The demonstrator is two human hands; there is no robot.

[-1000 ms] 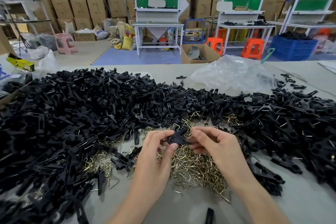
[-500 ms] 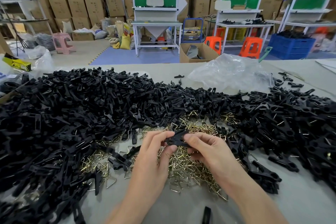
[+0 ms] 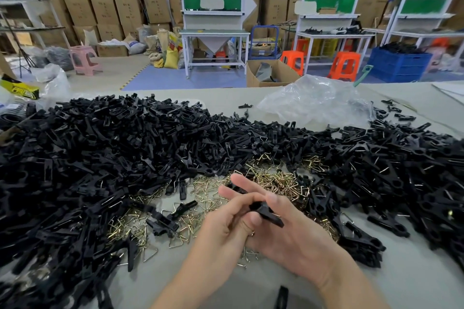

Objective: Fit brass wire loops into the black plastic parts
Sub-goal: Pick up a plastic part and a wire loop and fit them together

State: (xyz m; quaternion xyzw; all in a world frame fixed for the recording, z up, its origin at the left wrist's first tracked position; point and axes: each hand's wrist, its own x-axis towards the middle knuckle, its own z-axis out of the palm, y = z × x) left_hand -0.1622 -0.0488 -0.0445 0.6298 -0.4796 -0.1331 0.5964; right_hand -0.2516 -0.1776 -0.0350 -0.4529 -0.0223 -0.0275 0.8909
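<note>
Pinching small black plastic clip part (image 3: pixel 265 209) in right hand (image 3: pixel 293 238) above heap of bent brass wire loops (image 3: pixel 276 180); left hand (image 3: pixel 221 226) against it, hold unclear. Seemingly mid-fitting; next, to press loop home firmly

Worktop (image 3: pixel 414 283) is carrying a heap of plastic parts (image 3: pixel 100 158) sprawling across its left and back, with a second heap (image 3: pixel 401 170) piling up on the right. Wire loops (image 3: pixel 276 180) are lying between the two. Left hand (image 3: pixel 226 228) and right hand (image 3: pixel 293 236) are gripping a single part (image 3: pixel 266 211) above the loops' near edge. A plastic bag (image 3: pixel 313 100) is sitting behind the second heap.
</note>
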